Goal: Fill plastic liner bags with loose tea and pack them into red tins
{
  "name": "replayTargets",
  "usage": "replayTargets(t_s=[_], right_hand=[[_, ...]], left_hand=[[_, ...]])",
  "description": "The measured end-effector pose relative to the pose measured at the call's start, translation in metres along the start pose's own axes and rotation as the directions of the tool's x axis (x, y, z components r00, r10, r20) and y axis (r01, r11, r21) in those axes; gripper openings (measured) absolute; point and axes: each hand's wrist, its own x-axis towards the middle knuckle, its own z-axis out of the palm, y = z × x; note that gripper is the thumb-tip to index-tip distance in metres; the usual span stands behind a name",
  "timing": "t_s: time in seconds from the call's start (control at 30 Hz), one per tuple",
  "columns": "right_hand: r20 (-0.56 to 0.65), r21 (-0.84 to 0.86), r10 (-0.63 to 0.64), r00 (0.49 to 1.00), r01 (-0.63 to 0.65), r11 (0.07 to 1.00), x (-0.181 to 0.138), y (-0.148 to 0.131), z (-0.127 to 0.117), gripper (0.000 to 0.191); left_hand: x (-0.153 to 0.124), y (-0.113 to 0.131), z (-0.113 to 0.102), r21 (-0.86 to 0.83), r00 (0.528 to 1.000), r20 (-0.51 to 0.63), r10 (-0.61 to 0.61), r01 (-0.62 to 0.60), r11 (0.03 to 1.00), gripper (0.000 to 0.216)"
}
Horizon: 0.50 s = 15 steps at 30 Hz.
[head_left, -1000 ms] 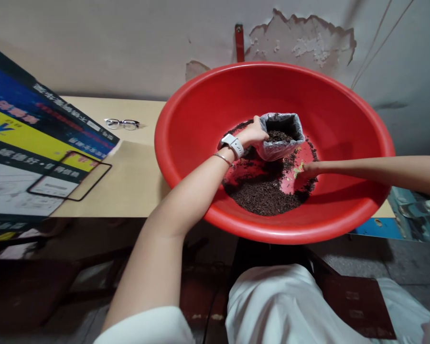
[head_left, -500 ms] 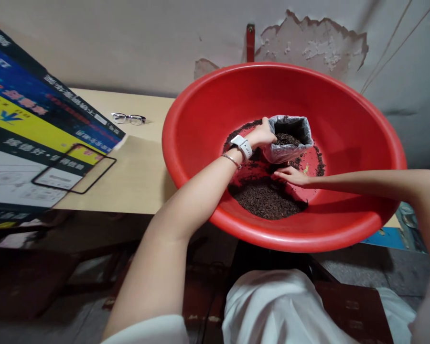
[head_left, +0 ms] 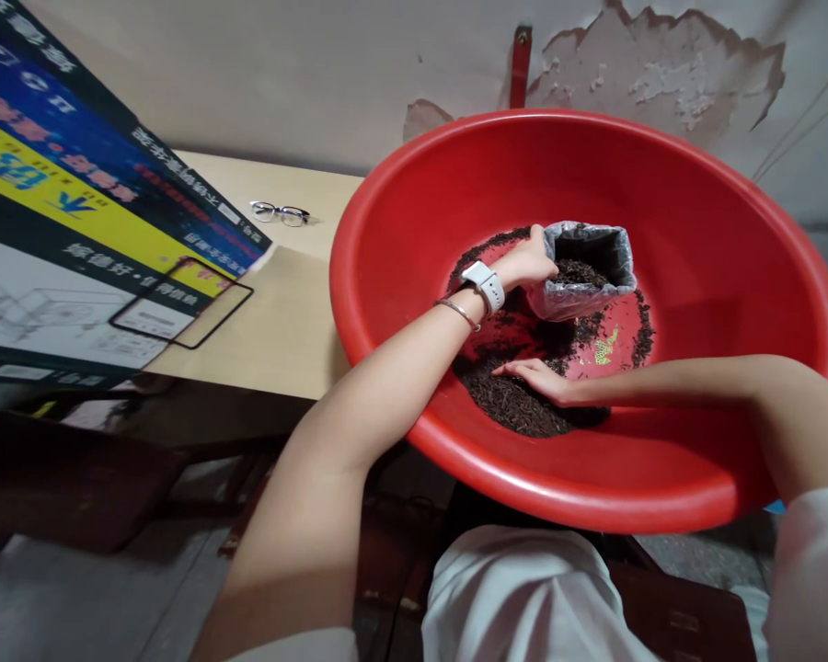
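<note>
My left hand (head_left: 531, 259), with a white watch at its wrist, is closed on the left rim of a clear plastic bag (head_left: 583, 299). The bag's mouth gapes toward me, and dark, loose, leaf-like bits lie inside. Below it, my right hand (head_left: 542, 379) rests with outstretched fingers on a heap of the same dark bits, which look like loose tea leaves (head_left: 517, 411). Both hands are within a large red plastic basin (head_left: 718, 248). More bits are scattered over the basin floor around a yellow-green printed mark (head_left: 605, 348).
The basin stands at a pale wooden table (head_left: 296, 317) against a wall with peeling plaster (head_left: 662, 74). Eyeglasses (head_left: 280, 214) lie on the table. Left of them leans a large printed box (head_left: 110, 211), with a black wire frame (head_left: 200, 322) at its corner.
My right hand has moved from under the bag down and left onto the heap. My left hand keeps hold of the bag. The whole view has shifted slightly.
</note>
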Motion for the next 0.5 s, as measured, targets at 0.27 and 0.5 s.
replayTargets(t_s=[0.27, 0.5], right_hand=[[0.298, 0.421, 0.377, 0.877, -0.475, 0.773, -0.002, -0.001, 0.007, 0.028], [0.306, 0.305, 0.266, 0.914, -0.359, 0.882, -0.02, -0.015, 0.011, 0.055]], left_hand=[[0.004, -0.003, 0.001, -0.037, 1.0, -0.001, -0.003, 0.003, 0.999, 0.062], [0.006, -0.005, 0.002, -0.059, 1.0, 0.004, 0.012, -0.012, 0.998, 0.065]])
